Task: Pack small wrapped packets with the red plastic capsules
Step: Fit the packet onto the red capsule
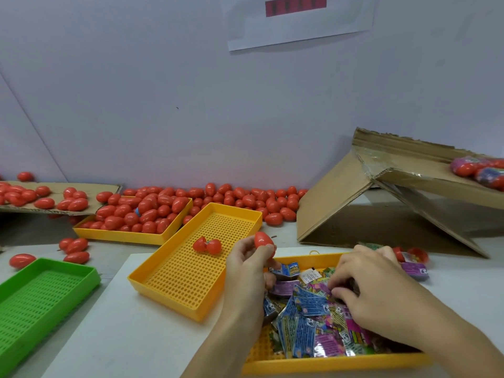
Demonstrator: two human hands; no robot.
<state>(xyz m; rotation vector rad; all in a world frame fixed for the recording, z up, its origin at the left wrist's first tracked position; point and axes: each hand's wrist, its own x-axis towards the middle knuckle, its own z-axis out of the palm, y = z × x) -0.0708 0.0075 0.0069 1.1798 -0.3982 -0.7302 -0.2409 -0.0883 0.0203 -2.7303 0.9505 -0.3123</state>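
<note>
Pinching a red capsule (263, 239) in left hand (246, 264) grip.

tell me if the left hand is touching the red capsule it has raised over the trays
Touching. The head view shows the left hand pinching the red capsule between its fingertips, raised above the yellow tray.

Glossy red plastic capsules (152, 211), perforated matt plastic tray (191, 271), shiny foil packets (311, 323), rough cardboard (335, 200)
</note>
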